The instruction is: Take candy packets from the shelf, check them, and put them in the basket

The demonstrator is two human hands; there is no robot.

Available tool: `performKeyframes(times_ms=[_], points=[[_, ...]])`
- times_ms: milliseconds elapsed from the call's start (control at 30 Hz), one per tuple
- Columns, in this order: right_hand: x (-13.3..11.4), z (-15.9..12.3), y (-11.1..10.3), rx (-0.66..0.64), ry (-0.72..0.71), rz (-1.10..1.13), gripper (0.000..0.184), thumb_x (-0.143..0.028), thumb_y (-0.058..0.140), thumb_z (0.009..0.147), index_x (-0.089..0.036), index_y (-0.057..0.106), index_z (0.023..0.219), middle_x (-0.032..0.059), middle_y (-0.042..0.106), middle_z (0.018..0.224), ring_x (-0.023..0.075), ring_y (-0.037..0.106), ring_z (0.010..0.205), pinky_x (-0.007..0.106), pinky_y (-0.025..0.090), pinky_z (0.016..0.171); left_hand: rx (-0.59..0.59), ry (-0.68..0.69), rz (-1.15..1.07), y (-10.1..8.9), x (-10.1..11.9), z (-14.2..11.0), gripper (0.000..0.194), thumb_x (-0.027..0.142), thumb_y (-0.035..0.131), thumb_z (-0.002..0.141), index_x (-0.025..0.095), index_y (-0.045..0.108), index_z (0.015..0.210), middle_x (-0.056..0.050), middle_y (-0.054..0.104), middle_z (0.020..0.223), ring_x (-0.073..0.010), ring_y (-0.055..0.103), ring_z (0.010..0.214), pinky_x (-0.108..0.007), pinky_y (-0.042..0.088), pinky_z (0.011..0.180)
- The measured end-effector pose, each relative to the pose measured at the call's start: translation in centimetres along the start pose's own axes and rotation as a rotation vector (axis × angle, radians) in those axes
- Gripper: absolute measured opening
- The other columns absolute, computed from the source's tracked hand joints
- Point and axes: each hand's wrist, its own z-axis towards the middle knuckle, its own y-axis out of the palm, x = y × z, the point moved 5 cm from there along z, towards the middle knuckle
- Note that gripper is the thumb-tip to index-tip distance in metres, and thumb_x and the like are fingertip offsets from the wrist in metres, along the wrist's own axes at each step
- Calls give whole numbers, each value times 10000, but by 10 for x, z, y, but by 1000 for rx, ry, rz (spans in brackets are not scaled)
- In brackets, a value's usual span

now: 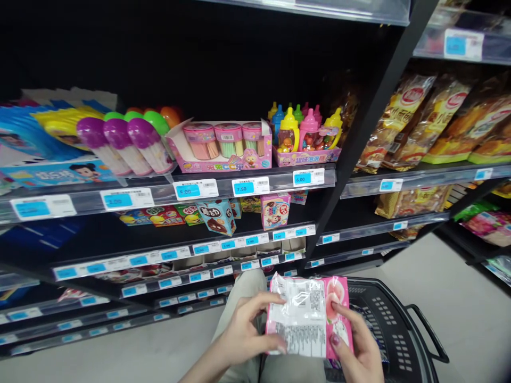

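A pink and white candy bag (301,319) is held up in front of my lap, its printed back with a barcode and small text facing me. My left hand (249,330) grips its left edge between thumb and fingers. On the right edge, over a picture of pink fruit, my right hand (357,343) pinches the bag in the same way. Just behind and to the right of it stands a black shopping basket (399,330), partly hidden by the bag and my right hand. What lies inside the basket is mostly hidden.
Black store shelves stand ahead. On the upper shelf are purple-topped candy tubes (143,135), a pink display box (223,162) and bottle-shaped candies (309,133). Small snack boxes (275,210) sit below. Bagged bread (407,122) fills the right bay. Pale floor (459,303) extends right.
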Motion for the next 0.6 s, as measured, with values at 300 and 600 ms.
performKeyframes(times_ms=[300, 600], points=[[-18, 3, -1, -139, 89, 105, 526, -229, 742, 547, -244, 604, 1054, 96, 655, 995, 253, 637, 804, 342, 531, 669, -29, 374, 296, -3, 46, 5, 235, 210, 589, 741, 183, 621, 972, -34, 629, 623, -120, 549, 520, -206, 433, 485], [-60, -3, -13, 14, -522, -371, 338, -323, 751, 547, -290, 689, 878, -4, 628, 498, 143, 516, 378, 247, 435, 362, -40, 742, 651, -9, 77, -8, 295, 223, 539, 786, 160, 538, 1074, -8, 603, 589, -128, 572, 575, -242, 468, 600]])
